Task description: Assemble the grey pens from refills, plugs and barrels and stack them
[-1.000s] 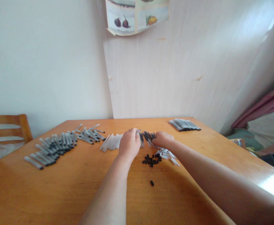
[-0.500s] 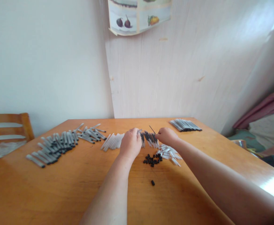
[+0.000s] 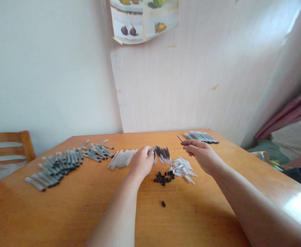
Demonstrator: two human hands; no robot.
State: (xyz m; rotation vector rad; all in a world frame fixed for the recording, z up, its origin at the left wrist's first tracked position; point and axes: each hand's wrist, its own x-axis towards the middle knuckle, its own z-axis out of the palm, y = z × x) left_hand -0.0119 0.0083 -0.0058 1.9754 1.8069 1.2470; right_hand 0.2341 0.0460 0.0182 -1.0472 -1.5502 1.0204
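Note:
My left hand (image 3: 142,163) is closed around a clear pen barrel (image 3: 151,150), mostly hidden by the fingers; only a greyish end shows past the thumb. My right hand (image 3: 200,151) pinches a thin dark pen refill (image 3: 179,138), which points up and to the left, above the table. Between the hands lies a row of dark-ended refills (image 3: 163,155). Just left of my left hand is a row of clear pen barrels (image 3: 122,159). A heap of small white clear caps (image 3: 182,167) lies below my right hand, beside a cluster of short black plugs (image 3: 163,178).
One black plug (image 3: 163,203) lies alone nearer me on the wooden table (image 3: 63,216). Many black-ended pen barrels (image 3: 55,165) spread over the left side. Another neat row of barrels (image 3: 200,136) lies at the back right. A wooden chair (image 3: 24,144) stands at the left.
My right hand has moved right, away from the row of refills, with the thin refill in its fingers. My left hand stays near the same spot. The view has shifted slightly.

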